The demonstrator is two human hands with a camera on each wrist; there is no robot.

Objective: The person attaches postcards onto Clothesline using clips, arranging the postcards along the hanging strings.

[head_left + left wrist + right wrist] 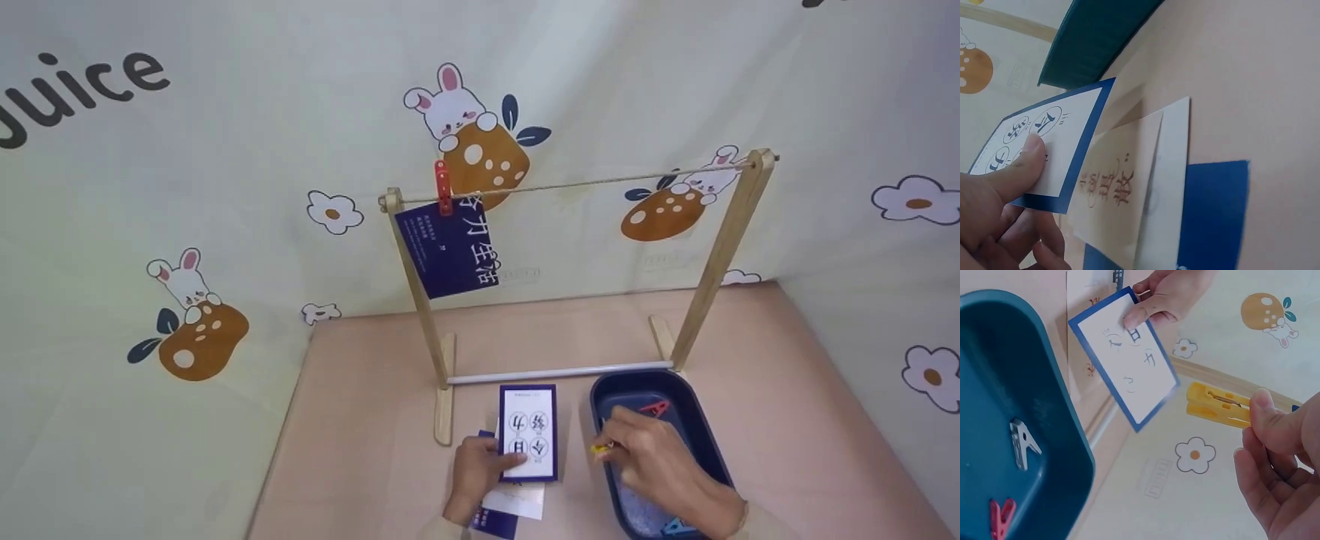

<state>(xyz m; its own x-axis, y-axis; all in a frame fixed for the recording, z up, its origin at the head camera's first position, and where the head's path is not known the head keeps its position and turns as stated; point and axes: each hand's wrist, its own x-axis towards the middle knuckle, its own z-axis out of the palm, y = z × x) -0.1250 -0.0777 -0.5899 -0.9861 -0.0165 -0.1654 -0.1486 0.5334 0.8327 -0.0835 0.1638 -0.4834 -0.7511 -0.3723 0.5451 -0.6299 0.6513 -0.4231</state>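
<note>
Left hand (476,469) is gripping the blue-bordered card (528,433), thumb lying across its face, above loose cards (525,504) on the tabletop (810,435). Right hand (649,454) is pinching a yellow clip (1219,404) near the left rim of the blue tray (703,420), apart from the card. A dark blue card (448,251) is hanging under a red clip (443,187) near the left end of the cord (592,182) on the wooden frame (712,277).

Step in hand, my judgement: I am readying card and clip for hanging. The next move is probably calling for raising both to the cord's bare stretch and squeezing the clip open there. Whether I am squeezing it now, I cannot tell.
</note>
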